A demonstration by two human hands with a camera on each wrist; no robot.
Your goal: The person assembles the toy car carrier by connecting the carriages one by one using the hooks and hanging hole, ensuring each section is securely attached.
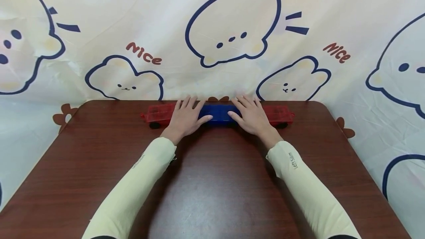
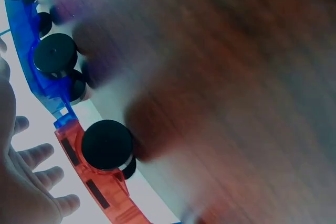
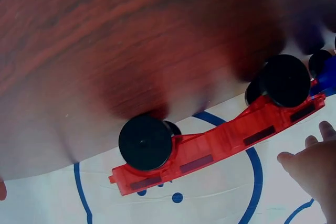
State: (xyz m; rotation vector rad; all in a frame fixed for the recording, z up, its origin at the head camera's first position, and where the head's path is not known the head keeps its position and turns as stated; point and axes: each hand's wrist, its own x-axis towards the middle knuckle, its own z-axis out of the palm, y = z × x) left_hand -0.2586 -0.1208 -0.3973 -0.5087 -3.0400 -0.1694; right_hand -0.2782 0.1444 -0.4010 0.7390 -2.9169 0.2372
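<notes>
A row of toy train cars on black wheels stands near the table's far edge: a see-through red car on the left, a blue car in the middle and another red car on the right. My left hand lies across the joint of the left red car and the blue one, its fingers spread. Likewise, my right hand covers the joint on the right. Both thumbs point inward over the blue car. In the left wrist view, a narrow coupling links red car and blue car.
The brown wooden table stretches from the cars toward me. Close behind its far edge hangs a pale cloth with blue cartoon outlines, which also runs down both sides.
</notes>
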